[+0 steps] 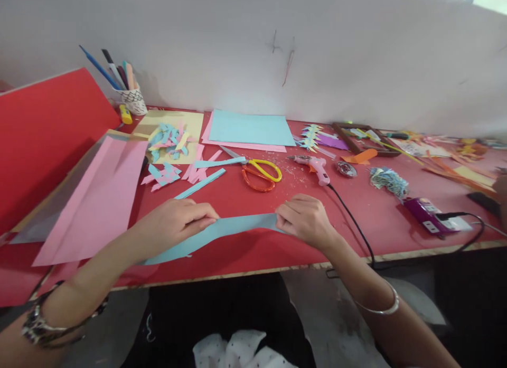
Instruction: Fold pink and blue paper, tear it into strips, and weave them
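Observation:
A long strip of light blue paper [241, 224] stretches between my two hands, just above the front part of the red table. My left hand [180, 225] pinches it, and its loose end runs on beneath that wrist toward the table edge. At the strip's right end, my right hand [303, 220] is closed on the paper with its fingers curled in. Beyond my hands lie scissors [259, 172] with yellow and orange handles, narrow blue strips [202, 183], and small heaps of cut pink and blue paper pieces [163, 175].
A pink glue gun [312, 166] with a black cord lies right of the scissors. Blue sheets [251, 128] rest by the wall. Pink paper [99, 199] and a pen cup [134, 100] are at left; a purple extension socket [430, 216] is at right. Another person's hand [501, 186] shows at the right edge.

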Demonstrator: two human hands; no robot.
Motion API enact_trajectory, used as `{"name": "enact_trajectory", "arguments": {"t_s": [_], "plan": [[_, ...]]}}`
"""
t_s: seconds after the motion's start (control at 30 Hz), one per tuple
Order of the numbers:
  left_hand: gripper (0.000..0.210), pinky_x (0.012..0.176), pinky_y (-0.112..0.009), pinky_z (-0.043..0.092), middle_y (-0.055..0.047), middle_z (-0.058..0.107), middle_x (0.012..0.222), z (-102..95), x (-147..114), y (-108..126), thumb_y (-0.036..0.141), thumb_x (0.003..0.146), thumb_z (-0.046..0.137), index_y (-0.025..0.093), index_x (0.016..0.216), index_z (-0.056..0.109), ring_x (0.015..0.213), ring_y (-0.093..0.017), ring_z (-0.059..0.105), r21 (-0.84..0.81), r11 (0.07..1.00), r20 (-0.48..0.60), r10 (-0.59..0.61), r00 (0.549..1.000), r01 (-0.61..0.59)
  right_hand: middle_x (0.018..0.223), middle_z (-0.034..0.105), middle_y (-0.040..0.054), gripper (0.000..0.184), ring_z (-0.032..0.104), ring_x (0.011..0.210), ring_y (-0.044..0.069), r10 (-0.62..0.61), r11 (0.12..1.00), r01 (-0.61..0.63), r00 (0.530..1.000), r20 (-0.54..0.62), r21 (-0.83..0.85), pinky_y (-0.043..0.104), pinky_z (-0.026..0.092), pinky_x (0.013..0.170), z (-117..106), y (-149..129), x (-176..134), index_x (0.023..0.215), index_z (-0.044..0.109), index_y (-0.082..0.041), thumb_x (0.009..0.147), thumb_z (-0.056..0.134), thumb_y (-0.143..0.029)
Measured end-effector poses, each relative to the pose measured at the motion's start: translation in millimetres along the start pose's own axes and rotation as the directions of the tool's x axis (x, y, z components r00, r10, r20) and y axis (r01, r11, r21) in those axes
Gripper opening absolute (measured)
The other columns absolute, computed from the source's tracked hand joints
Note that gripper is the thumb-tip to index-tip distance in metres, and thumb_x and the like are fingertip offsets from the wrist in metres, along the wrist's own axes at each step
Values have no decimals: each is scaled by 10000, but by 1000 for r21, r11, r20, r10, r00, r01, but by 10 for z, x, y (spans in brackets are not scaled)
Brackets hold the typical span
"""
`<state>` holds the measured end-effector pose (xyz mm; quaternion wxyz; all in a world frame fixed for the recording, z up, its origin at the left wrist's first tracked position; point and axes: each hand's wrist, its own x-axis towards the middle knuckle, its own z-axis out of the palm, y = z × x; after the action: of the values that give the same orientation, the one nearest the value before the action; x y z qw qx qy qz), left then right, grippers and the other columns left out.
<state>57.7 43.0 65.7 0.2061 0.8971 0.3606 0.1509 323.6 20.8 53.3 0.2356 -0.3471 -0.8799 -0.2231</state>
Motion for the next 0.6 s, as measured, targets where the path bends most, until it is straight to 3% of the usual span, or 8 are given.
{"name": "enact_trajectory", "arguments": {"t_s": [0.13,0.23,0.4,0.43,0.5,0.53,0.6], "plan": [[280,524,-159,389,45,656,669,-61,-41,-46,312,851,353,220,765,603,588,-97,580,-45,998,53,-31,998,34,412,409,-47,258,295,427,73,58,998,-57,998,25,-33,192,307,496,-45,136,-175,476,445,-175,703,390,-68],[293,491,-170,371,45,641,609,-82,-57,-69,311,855,343,218,750,600,551,-104,567,-3,1000,-3,-26,1000,26,419,435,-37,246,317,431,85,149,987,-147,988,28,-60,209,301,486,-41,251,-243,492,449,-181,709,392,-79],[332,504,-184,373,44,648,635,-127,-35,-75,395,850,338,220,746,599,563,-110,564,52,998,3,-38,999,38,519,531,2,199,438,524,114,286,958,-285,956,-71,21,234,341,570,-83,195,-95,606,507,-171,754,389,-109],[331,520,-187,376,45,653,655,-133,-22,-69,403,850,340,223,755,601,583,-111,568,62,998,13,-29,999,28,616,583,31,165,483,593,128,282,958,-279,959,-35,58,242,346,597,-104,131,-30,676,535,-156,773,402,-146],[331,555,-196,380,44,659,695,-131,14,-48,395,857,330,228,772,602,624,-114,575,86,996,21,20,1000,-21,821,623,78,161,524,732,159,214,966,-234,962,167,110,257,343,640,-148,-22,107,797,562,-142,802,434,-240],[330,570,-200,380,43,661,712,-121,36,-31,380,864,321,226,777,600,639,-114,578,100,993,24,56,998,-58,803,622,62,168,522,702,148,162,968,-211,941,298,139,246,327,614,-168,-99,172,778,566,-152,815,438,-254],[316,599,-212,377,36,662,751,-79,85,19,325,879,303,221,804,592,660,-111,579,156,976,24,150,988,-151,651,596,14,221,474,556,109,125,960,-234,850,513,155,230,256,526,-195,-231,284,711,564,-164,844,416,-258]]}}
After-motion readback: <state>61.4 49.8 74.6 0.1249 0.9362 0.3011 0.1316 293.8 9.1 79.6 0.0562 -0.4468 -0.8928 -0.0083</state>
